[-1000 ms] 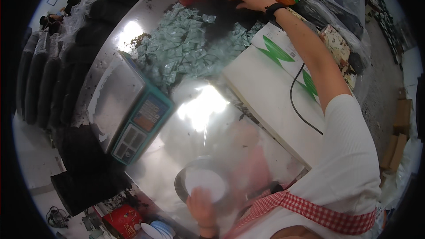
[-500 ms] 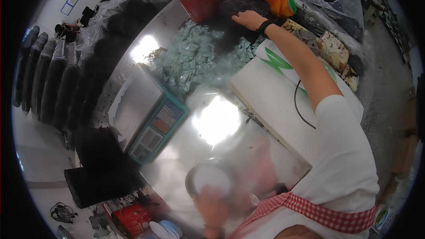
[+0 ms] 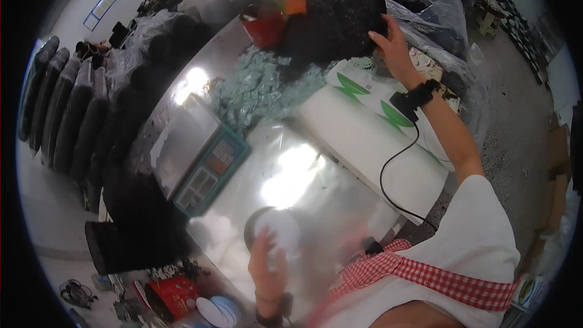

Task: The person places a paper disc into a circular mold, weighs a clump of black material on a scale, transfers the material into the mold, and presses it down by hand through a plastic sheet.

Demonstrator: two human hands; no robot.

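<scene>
At the far end of the table, a round black cake (image 3: 347, 12) of rough, dry-looking material is tilted up, its broad face toward me. My right hand (image 3: 395, 48) grips its right edge, with the thumb on the near face and the fingers partly hidden behind. Near the front of the table, a pale round disc (image 3: 280, 231) sits inside a dark round rim. My left hand (image 3: 267, 261) is over its near edge, fingers extended and apart. Haze over the picture there hides whether they touch the disc.
Beside the left table edge stands a teal weighing scale (image 3: 212, 173). Behind it lies a heap of small clear packets (image 3: 249, 85), near a red container (image 3: 264, 27). White sacking with green marks (image 3: 370, 140) covers the right side. Black bagged stacks (image 3: 67, 109) stand at left.
My right hand has taken hold of the black cake and raised it from lying low to tilted up. My left hand has shifted slightly left over the disc, its fingers now showing apart.
</scene>
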